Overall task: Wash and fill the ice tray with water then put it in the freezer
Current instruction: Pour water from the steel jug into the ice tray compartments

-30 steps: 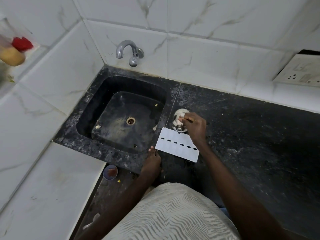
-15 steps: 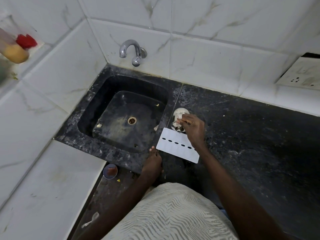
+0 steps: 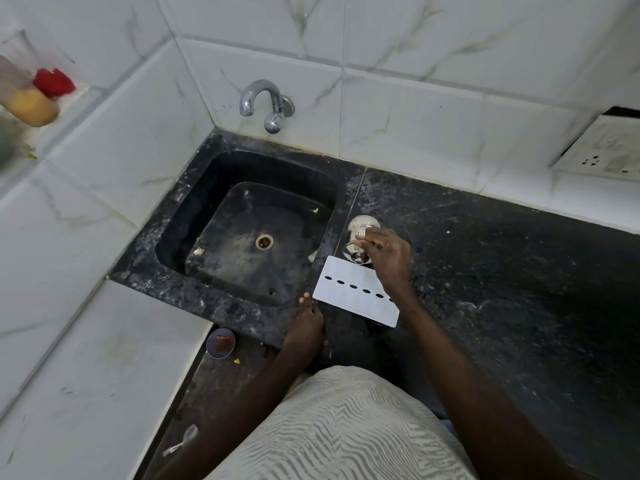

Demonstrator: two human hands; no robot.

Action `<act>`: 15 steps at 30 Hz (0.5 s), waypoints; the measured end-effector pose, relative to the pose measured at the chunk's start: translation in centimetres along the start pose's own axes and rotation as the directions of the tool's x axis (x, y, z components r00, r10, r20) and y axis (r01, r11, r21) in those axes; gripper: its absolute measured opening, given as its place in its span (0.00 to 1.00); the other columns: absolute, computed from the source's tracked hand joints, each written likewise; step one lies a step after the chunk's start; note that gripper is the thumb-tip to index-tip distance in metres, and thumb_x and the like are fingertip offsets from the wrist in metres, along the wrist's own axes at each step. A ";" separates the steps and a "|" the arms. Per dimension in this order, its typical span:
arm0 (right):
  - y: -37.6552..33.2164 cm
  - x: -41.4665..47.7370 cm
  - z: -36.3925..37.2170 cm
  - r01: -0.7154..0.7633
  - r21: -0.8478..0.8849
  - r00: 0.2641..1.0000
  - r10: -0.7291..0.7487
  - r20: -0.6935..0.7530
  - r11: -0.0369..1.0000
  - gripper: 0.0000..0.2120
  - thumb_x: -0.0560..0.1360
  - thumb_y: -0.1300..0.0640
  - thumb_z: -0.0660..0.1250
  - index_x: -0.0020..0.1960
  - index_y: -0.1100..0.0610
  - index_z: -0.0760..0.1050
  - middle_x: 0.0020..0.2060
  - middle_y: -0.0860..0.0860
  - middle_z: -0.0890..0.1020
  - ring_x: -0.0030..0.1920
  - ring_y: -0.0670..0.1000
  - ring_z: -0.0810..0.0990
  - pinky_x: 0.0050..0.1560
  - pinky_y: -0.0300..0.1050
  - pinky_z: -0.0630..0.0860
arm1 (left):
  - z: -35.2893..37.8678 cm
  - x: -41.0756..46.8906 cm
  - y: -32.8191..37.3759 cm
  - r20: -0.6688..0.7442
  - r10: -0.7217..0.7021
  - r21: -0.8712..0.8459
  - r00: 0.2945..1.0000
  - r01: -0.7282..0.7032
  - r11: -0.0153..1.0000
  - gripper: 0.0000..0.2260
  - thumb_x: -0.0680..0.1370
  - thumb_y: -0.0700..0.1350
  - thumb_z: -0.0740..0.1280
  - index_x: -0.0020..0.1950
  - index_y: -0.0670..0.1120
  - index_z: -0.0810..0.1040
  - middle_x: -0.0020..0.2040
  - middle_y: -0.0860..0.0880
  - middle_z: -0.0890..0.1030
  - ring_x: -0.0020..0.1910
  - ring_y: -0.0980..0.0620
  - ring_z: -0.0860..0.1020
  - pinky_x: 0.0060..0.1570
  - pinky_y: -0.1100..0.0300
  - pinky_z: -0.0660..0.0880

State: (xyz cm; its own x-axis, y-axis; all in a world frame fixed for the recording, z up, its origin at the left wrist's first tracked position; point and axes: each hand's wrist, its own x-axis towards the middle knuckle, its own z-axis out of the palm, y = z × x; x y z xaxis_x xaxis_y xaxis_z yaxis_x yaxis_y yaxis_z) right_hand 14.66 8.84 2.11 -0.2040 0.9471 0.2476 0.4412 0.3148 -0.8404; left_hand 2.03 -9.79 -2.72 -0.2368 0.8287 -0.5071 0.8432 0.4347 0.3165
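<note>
The white ice tray (image 3: 356, 294) lies flat on the black counter (image 3: 502, 271) just right of the sink (image 3: 242, 230). The right hand (image 3: 386, 258) grips a small metal-and-glass object (image 3: 360, 239), perhaps a jar. The left hand (image 3: 306, 323) rests with fingers loosely extended on the counter edge, beside the tray's corner.

Black stone sink (image 3: 194, 216) at counter's left end; curved chrome wall tap (image 3: 263, 103) behind it. White flat ice tray (image 3: 349, 299) on black stone counter (image 3: 502, 271), right of sink. Clear glass tumbler (image 3: 358, 237) just behind tray. White wall socket plate (image 3: 602, 150) far right.
</note>
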 end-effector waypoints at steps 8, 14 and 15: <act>-0.3 0.5 1.0 -0.178 0.156 0.983 0.181 -0.002 0.971 0.09 0.70 0.65 0.79 0.50 0.61 0.88 0.45 0.51 0.87 0.46 0.48 0.86 0.52 0.44 0.83 | 0.2 0.2 -0.2 -0.016 -0.001 0.003 1.000 0.001 1.000 0.43 0.78 0.40 0.71 0.81 0.31 0.44 0.82 0.33 0.45 0.83 0.38 0.49 0.81 0.51 0.51; -1.0 0.6 1.9 -0.148 0.171 0.989 0.147 0.016 0.974 0.09 0.69 0.67 0.79 0.48 0.62 0.87 0.44 0.51 0.88 0.47 0.50 0.86 0.52 0.50 0.83 | 0.3 0.2 -0.2 -0.017 -0.004 -0.013 1.000 0.003 1.000 0.45 0.77 0.39 0.72 0.81 0.32 0.42 0.83 0.34 0.43 0.83 0.39 0.48 0.80 0.51 0.54; -1.0 0.6 2.1 -0.145 0.175 0.989 0.143 0.021 0.974 0.09 0.69 0.67 0.79 0.48 0.61 0.87 0.45 0.51 0.88 0.47 0.50 0.86 0.53 0.51 0.83 | 0.3 0.2 -0.2 -0.017 -0.004 -0.011 1.000 0.004 1.000 0.45 0.78 0.40 0.72 0.81 0.32 0.42 0.83 0.34 0.43 0.83 0.39 0.47 0.80 0.51 0.54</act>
State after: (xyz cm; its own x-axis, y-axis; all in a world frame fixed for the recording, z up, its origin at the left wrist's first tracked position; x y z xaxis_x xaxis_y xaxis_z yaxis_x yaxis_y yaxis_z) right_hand 12.29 8.95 2.13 -0.1573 0.9809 0.1144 0.3063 0.1585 -0.9386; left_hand 1.92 -9.84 -3.14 -0.2486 0.8325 -0.4951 0.8369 0.4420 0.3229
